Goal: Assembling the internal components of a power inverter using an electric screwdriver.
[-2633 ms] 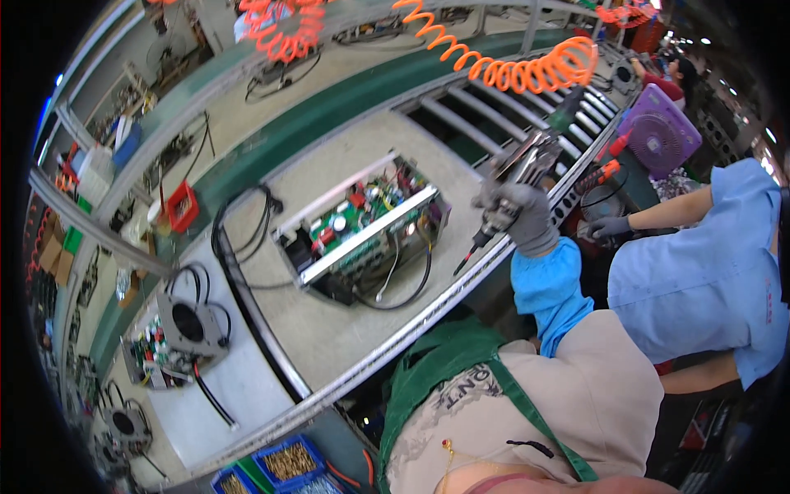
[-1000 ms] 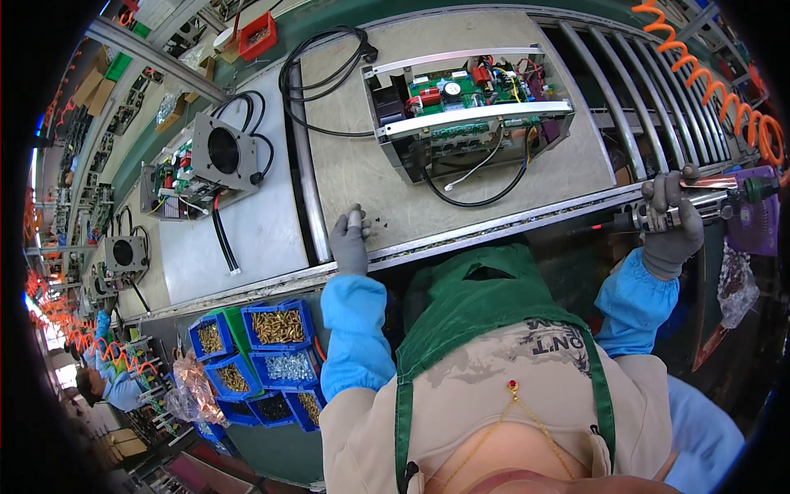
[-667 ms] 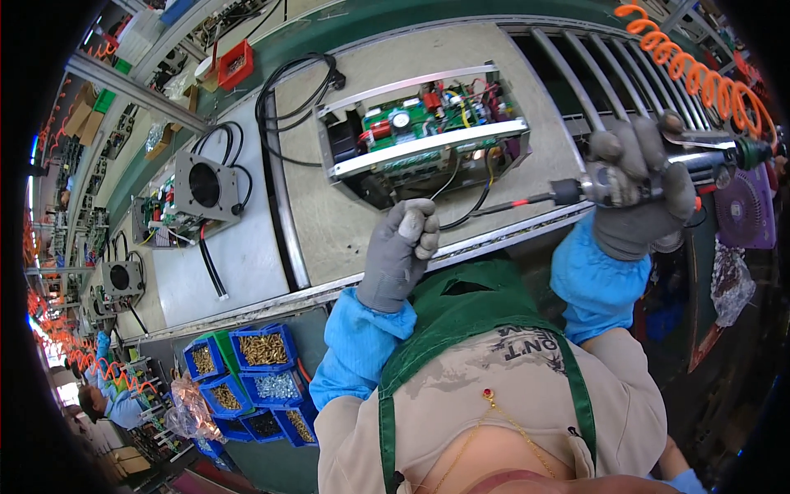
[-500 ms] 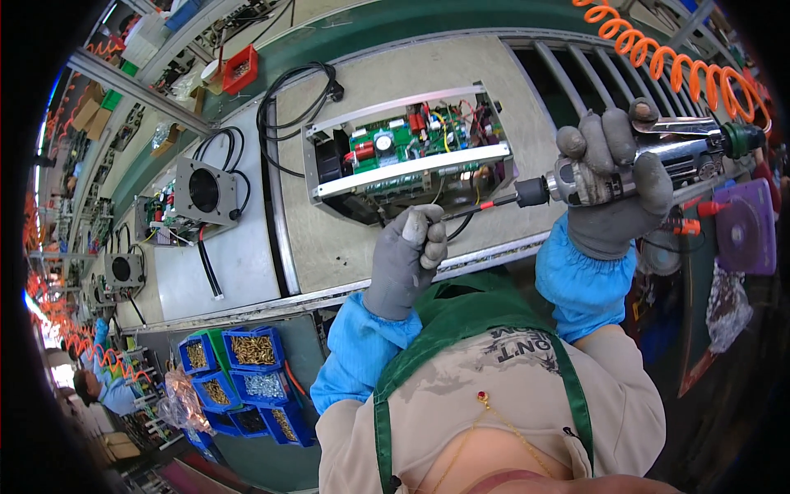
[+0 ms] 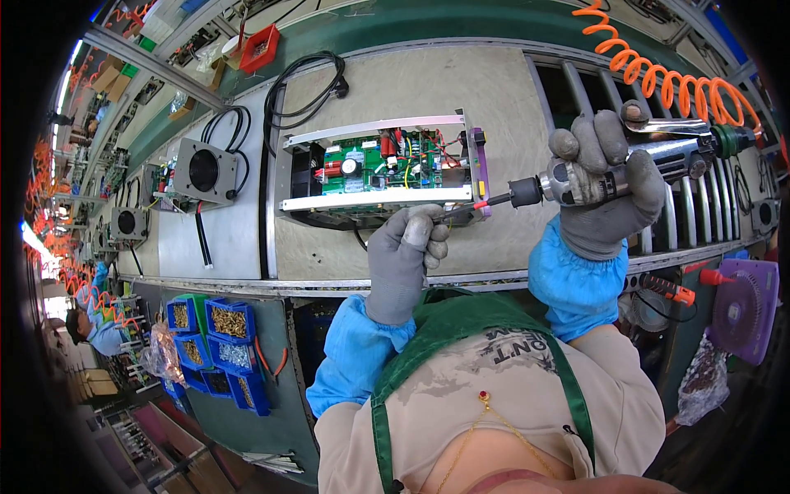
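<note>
My right hand [image 5: 605,177], in a grey glove, is wrapped round a silver air screwdriver [image 5: 675,156] with a black chuck. Its long bit [image 5: 494,201], with a red band, points left. My gloved left hand [image 5: 405,251] is closed, thumb and fingers pinching the bit near its far end; whether a screw sits there is hidden by the fingers. Just beyond lies an open metal chassis [image 5: 374,198] with two pale rails, a green circuit board [image 5: 378,165], red parts and coloured wires. The bit passes in front of the chassis's near right corner.
A coiled orange air hose [image 5: 658,78] hangs at the far right. A black power cable [image 5: 309,90] loops behind the chassis. Another unit with a round fan [image 5: 202,168] stands left. Blue bins [image 5: 230,321] of screws sit lower left, a purple fan [image 5: 745,309] lower right.
The view has turned, so the chassis and bench edge appear more level and the chassis farther left. Both hands keep their grips on the screwdriver and bit.
</note>
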A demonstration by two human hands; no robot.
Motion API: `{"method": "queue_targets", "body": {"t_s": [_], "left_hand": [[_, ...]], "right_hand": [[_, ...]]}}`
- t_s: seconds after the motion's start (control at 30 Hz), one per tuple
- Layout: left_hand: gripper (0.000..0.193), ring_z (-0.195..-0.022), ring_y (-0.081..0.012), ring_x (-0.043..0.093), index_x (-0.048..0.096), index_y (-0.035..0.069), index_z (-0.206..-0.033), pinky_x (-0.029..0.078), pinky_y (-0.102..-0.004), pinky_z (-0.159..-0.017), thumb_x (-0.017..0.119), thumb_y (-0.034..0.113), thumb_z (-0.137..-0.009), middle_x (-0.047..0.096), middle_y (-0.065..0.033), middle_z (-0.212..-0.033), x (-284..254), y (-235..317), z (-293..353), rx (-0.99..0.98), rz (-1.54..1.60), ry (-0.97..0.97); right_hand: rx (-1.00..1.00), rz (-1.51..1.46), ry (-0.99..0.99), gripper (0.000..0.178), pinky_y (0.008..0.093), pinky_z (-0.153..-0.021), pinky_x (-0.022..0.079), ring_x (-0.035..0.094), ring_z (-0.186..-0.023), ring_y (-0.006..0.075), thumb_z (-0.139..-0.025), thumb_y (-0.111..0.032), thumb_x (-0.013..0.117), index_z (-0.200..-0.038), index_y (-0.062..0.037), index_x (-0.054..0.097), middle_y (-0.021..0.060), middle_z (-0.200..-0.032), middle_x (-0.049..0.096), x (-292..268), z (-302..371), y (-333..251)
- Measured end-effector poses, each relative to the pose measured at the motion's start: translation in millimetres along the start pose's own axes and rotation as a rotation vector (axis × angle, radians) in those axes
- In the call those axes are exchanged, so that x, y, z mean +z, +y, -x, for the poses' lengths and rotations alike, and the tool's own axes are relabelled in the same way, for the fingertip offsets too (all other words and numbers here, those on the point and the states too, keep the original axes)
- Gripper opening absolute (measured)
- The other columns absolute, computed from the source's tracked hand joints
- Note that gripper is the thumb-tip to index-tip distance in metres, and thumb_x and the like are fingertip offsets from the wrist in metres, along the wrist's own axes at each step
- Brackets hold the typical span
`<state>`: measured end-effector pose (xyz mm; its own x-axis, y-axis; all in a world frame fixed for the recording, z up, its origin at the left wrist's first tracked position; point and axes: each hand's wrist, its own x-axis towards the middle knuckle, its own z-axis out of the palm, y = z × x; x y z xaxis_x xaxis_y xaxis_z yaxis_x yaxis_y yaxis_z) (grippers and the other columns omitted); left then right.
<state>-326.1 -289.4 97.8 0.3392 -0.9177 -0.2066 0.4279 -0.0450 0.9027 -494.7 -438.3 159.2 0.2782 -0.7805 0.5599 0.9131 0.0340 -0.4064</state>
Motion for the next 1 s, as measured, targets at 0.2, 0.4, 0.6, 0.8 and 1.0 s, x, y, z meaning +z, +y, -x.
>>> {"method": "queue_targets", "body": {"t_s": [0.2,0.4,0.6,0.8,1.0], "left_hand": [[0.033,-0.063,-0.0067,0.055,0.059,0.001,-0.107,0.042,-0.0171,-0.051,0.062,0.029,-0.091,0.061,-0.0061,-0.082,19,13,-11,0.185,-0.13,0.113],[0.036,-0.063,-0.0055,0.054,0.06,0.002,-0.106,0.043,-0.0177,-0.052,0.059,0.035,-0.092,0.061,-0.0028,-0.078,-1,13,-23,0.033,-0.035,-0.097],[0.033,-0.061,-0.0075,0.054,0.059,0.0,-0.106,0.041,-0.0171,-0.05,0.063,0.03,-0.091,0.061,-0.0061,-0.08,7,19,-32,0.019,-0.022,0.015],[0.034,-0.063,-0.01,0.055,0.059,-0.002,-0.111,0.044,-0.0187,-0.053,0.065,0.024,-0.089,0.063,-0.0097,-0.084,7,12,-39,0.059,0.073,0.019],[0.038,-0.063,-0.0087,0.055,0.056,-0.001,-0.115,0.044,-0.0184,-0.053,0.064,0.026,-0.09,0.062,-0.0089,-0.083,0,16,-46,-0.042,0.121,-0.076]], "right_hand": [[-0.015,-0.014,-0.016,0.043,0.0419,-0.08,0.044,0.045,-0.068,0.013,-0.082,-0.017,0.056,-0.123,-0.0073,0.046,0.0004,-0.079,0.044,-6,-10,-4],[-0.061,-0.021,0.03,0.042,0.0373,-0.077,0.041,0.043,-0.066,0.0105,-0.081,-0.014,0.059,-0.121,-0.0057,0.048,-0.0011,-0.075,0.042,7,-13,-2],[-0.094,0.057,-0.041,0.042,0.0376,-0.076,0.043,0.042,-0.066,0.0113,-0.082,-0.017,0.058,-0.122,-0.0069,0.048,-0.0016,-0.074,0.04,2,-17,5],[-0.083,0.055,-0.023,0.043,0.0358,-0.076,0.043,0.044,-0.065,0.0114,-0.079,-0.017,0.058,-0.12,-0.0086,0.05,-0.002,-0.072,0.041,2,-18,8],[-0.093,0.081,0.023,0.043,0.035,-0.074,0.042,0.043,-0.064,0.0109,-0.079,-0.017,0.059,-0.12,-0.0086,0.05,-0.0023,-0.071,0.041,5,-21,10]]}}
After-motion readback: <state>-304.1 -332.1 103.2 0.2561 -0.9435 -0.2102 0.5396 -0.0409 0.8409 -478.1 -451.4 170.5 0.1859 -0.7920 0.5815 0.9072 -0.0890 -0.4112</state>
